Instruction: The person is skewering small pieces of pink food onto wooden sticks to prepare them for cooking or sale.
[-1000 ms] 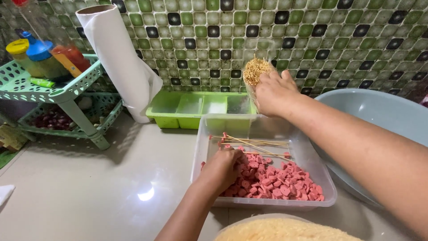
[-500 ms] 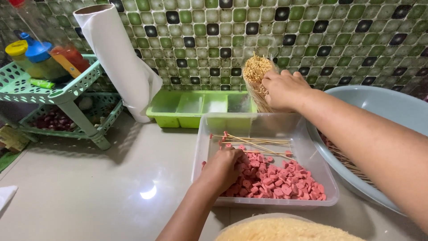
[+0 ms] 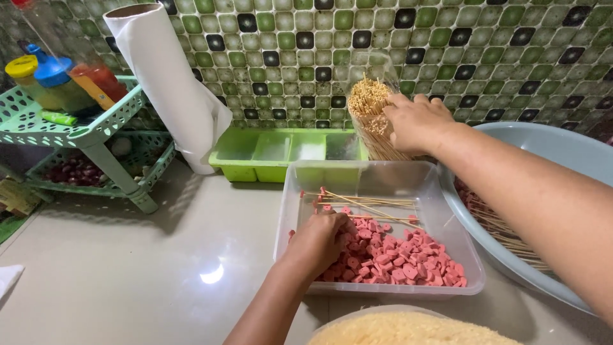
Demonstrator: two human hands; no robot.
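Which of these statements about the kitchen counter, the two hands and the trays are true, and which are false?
1. The left hand rests among the pink sausage pieces in the clear tray. True.
2. The right hand holds a knife. False: its grip is on a bundle of wooden skewers.
3. The green tray stands against the tiled wall. True.
4. The paper roll lies flat inside the clear tray. False: it leans against the wall beside the green tray.
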